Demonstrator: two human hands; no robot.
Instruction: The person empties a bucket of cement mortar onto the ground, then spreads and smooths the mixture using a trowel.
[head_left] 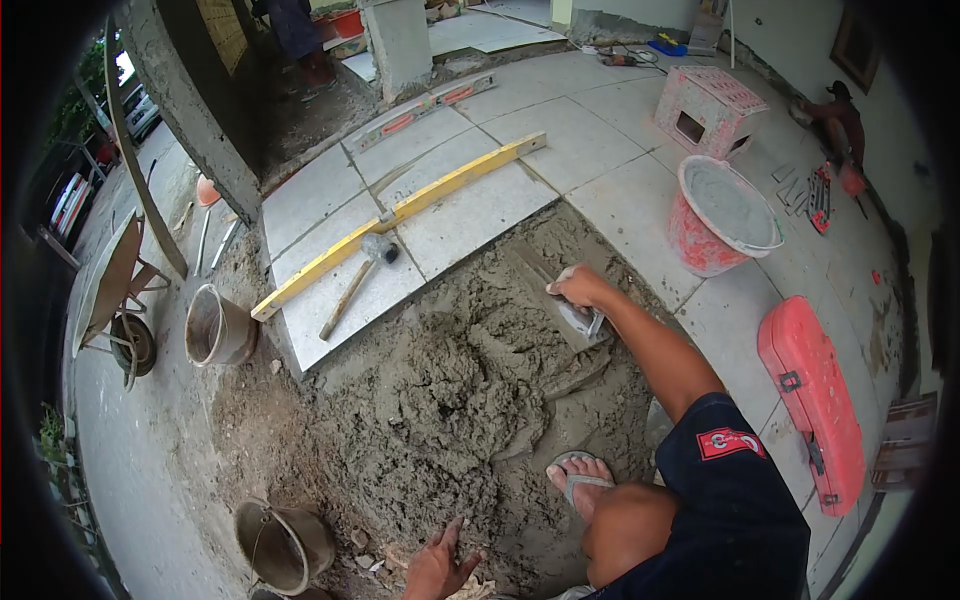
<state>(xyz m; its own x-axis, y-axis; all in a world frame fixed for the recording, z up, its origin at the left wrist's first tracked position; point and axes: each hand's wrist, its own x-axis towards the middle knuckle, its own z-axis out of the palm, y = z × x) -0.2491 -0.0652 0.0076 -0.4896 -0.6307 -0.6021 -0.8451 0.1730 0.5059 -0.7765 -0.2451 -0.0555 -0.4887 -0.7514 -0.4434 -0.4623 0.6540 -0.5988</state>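
Observation:
My right hand (578,288) grips the handle of a steel trowel (580,322), its blade lying flat on the wet grey mortar bed (470,370) beside the laid tiles. My left hand (438,566) rests with fingers spread on the rubble at the near edge of the mortar, holding nothing. My foot in a sandal (580,480) stands on the mortar between the two hands.
A yellow straightedge (400,212) and a rubber mallet (362,268) lie on the laid tiles (460,215). A red bucket of mortar (722,212), a red toolbox (812,400), two grey buckets (217,327) (283,545) and a wheelbarrow (110,290) stand around. Another person (838,118) crouches far right.

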